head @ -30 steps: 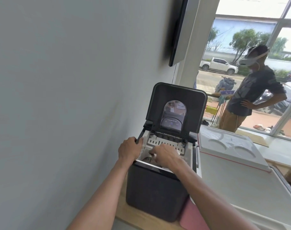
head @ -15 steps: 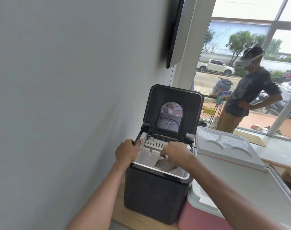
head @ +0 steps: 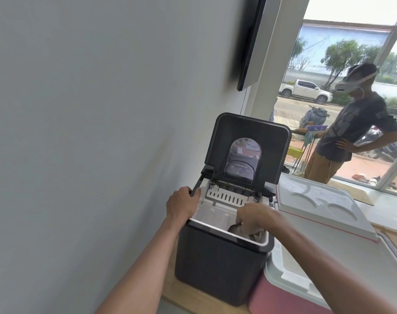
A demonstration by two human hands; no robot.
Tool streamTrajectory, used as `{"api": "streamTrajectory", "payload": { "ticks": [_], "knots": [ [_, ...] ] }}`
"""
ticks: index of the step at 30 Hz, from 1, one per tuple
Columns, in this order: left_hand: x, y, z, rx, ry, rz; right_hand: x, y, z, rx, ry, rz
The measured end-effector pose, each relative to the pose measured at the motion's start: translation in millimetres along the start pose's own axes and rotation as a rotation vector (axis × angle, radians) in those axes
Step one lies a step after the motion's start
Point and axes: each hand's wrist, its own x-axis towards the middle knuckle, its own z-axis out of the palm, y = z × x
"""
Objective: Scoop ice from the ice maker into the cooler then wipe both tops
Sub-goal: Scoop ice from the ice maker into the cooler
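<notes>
Matt dark plastic ice maker (head: 218, 266), smooth white plastic cooler (head: 329, 252).

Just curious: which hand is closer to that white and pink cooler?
The right hand, inside the ice maker on the side next to the cooler. The left hand grips the far rim.

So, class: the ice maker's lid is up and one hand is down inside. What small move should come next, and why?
Probably lift the right hand and its scoop up out of the ice maker and across to the cooler beside it. The scoop sits low in the bin, and the left hand steadies the rim. Whether it holds ice is unclear.
</notes>
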Motion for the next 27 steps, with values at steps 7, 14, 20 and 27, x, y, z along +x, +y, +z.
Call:
{"api": "streamTrajectory", "payload": {
  "ticks": [7, 14, 20, 27],
  "knots": [
    [-1, 1, -1, 0.013, -0.007, -0.004, 23, -13, 13, 0.416, -0.067, 0.152],
    [0, 0, 0, 0.013, -0.001, -0.009, 52, -37, 28, 0.48, -0.088, 0.155],
    [0, -1, -1, 0.015, -0.005, 0.001, 50, -28, 36, 0.581, -0.055, 0.131],
    [2, -2, 3, 0.012, 0.003, -0.002, 0, -18, -4, 0.844, -0.099, 0.083]
  ]
}}
